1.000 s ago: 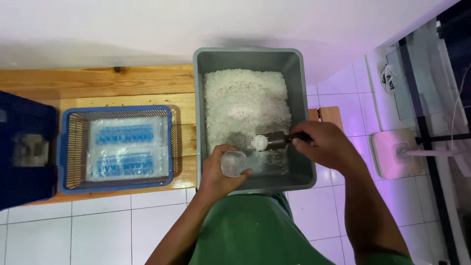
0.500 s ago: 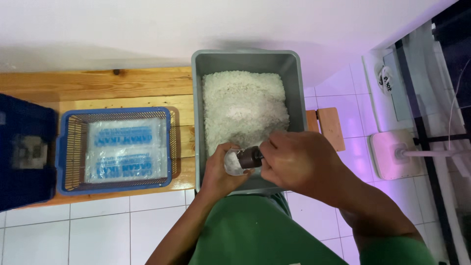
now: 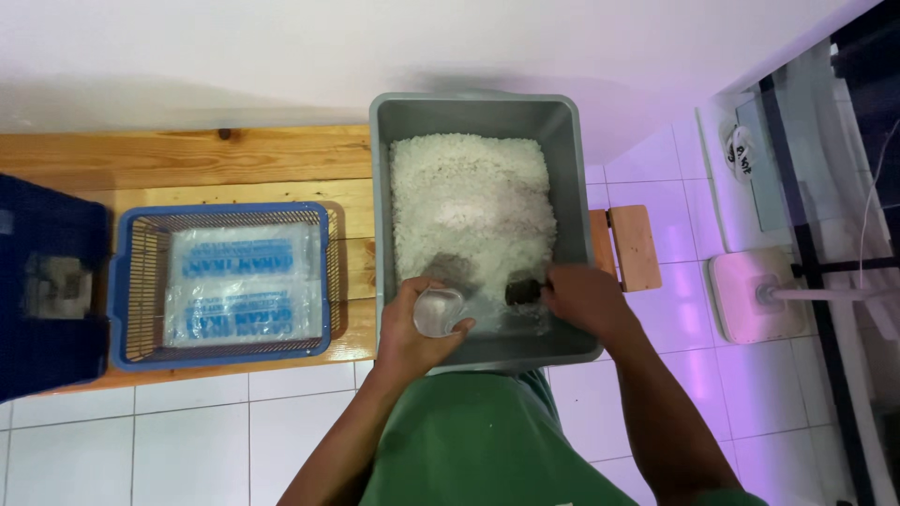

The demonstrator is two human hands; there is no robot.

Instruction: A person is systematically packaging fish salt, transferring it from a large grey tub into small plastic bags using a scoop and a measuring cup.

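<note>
With the left hand clamped on a clear bag only partly filled, the right hand, closed on a dark scoop, dipped into plentiful white grains at twelve o'clock.

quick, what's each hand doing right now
left hand: closed around a small clear bag at the tub's near edge
right hand: closed on a dark scoop over the white grains

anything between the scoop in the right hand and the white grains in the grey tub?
Nothing visible. The right hand holds the dark scoop low inside the grey tub, right at the near edge of the white grains. The left hand holds a clear bag off to the side.
</note>
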